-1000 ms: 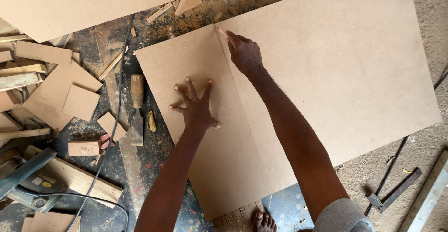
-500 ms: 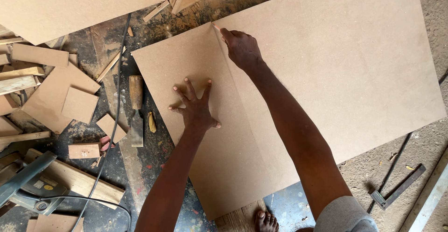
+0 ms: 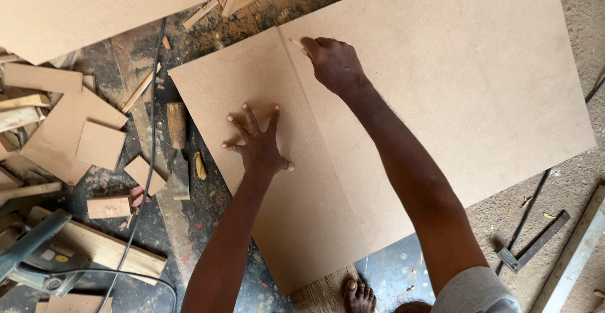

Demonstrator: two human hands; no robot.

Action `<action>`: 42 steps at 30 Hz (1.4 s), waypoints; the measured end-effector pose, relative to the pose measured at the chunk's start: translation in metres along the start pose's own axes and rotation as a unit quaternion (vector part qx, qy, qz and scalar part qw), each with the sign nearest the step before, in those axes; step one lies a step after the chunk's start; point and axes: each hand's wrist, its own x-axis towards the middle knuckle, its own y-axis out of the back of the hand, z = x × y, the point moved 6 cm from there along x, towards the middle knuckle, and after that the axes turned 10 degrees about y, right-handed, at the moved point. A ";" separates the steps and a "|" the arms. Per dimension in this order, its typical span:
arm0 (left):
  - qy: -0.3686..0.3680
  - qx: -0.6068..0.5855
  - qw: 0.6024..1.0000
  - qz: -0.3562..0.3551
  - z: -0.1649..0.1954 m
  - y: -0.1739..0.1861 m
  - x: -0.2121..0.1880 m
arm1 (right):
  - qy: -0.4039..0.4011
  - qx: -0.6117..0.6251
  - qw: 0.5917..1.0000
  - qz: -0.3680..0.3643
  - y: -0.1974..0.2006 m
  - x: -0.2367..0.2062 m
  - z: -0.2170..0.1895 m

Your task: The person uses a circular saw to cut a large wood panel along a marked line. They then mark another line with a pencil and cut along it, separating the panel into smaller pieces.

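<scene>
Offcuts, far left: I see loose fibreboard scraps (image 3: 69, 124) and wood strips scattered on the floor (image 3: 567, 181), with the grey body of a power tool (image 3: 34, 256) at the near left and its black cable (image 3: 151, 149) running away from me.
Chisel: a wooden-handled chisel (image 3: 178, 149) lies on the floor just beside the left edge of the sheet, long axis near to far.
Sheet: the big brown fibreboard sheet (image 3: 479, 92) lies flat on the floor under both hands, spreading from centre to far right, turned a little so its corners point near and far.
Scored line: a thin straight line (image 3: 315, 130) runs across the sheet from its far edge toward me, leaning slightly right as it comes near; it passes between the two hands.
Left hand: my left hand (image 3: 258, 146) is pressed flat on the sheet just left of the line, fingers fully spread, gripping nothing; the arm comes up straight from the near edge.
Right hand: my right hand (image 3: 334, 64) is at the far end of the line, reached well out, fingers curled in loosely; I cannot tell whether it pinches a pencil or blade. It is the hand on the line.
Square, near right: a metal try square (image 3: 532, 244) lies on the floor well apart from the hands.
</scene>
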 end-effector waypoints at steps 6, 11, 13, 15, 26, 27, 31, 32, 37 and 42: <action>0.003 -0.006 1.000 0.003 0.005 0.004 0.000 | -0.027 0.020 0.999 0.041 -0.008 0.020 0.006; 0.003 -0.009 1.000 0.000 0.006 0.002 0.002 | 0.001 0.037 0.996 0.077 -0.016 0.025 0.005; 0.004 -0.007 1.000 0.003 0.006 0.001 0.004 | 0.003 0.046 0.996 0.073 -0.019 0.024 0.007; 0.005 -0.003 1.000 0.003 0.007 0.000 0.004 | -0.019 0.057 0.997 0.045 -0.023 0.025 0.013; 0.003 0.012 1.000 -0.002 0.012 -0.002 0.006 | 0.042 0.002 0.999 -0.032 -0.015 0.003 0.017; 0.005 0.015 1.000 -0.008 0.012 -0.003 0.005 | 0.035 0.008 0.999 -0.030 -0.015 0.003 0.018; 0.011 0.021 1.000 -0.010 0.014 -0.001 0.005 | 0.009 -0.009 1.000 0.016 -0.019 0.016 0.025; 0.011 0.021 1.000 -0.010 0.015 -0.001 0.005 | 0.014 -0.017 0.999 0.036 -0.019 0.020 0.025; 0.015 0.020 1.000 -0.018 0.017 -0.001 0.006 | 0.012 0.039 0.996 0.074 -0.023 0.027 0.028; 0.013 0.024 1.000 -0.007 0.015 -0.001 0.009 | 0.019 0.022 0.998 0.050 -0.021 0.023 0.026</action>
